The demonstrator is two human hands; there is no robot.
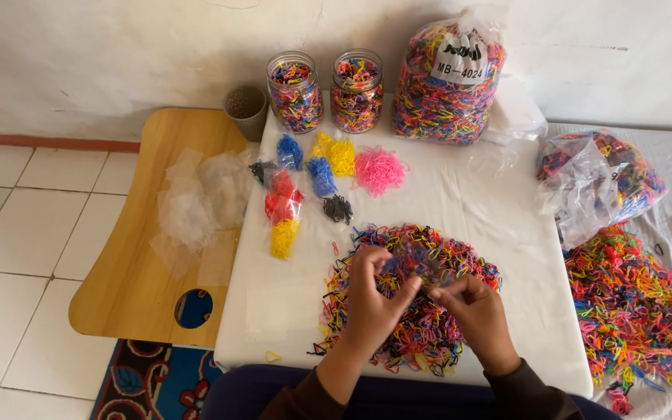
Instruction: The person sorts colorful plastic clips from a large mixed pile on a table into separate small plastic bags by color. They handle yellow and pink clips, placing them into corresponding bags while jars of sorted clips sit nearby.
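Near the desk's (507, 210) front edge both hands, left (371, 307) and right (474, 311), pinch a small clear bag (421, 260) over the mixed rubber-band pile (418, 311), open cloth beyond, then sorted colour packets (324, 183), with two jars (327, 92) at the far edge.

two glass jars (295, 92) (357, 89) of mixed bands stand at the rear of the white desk (491, 225), a large filled bag (449, 78) beside them. small sorted packets, blue (289, 152), yellow (341, 155), pink (379, 169), red (282, 198), lie in front. wooden tray table (130, 272) at left carries empty clear bags (196, 202) and a grey cup (246, 110).
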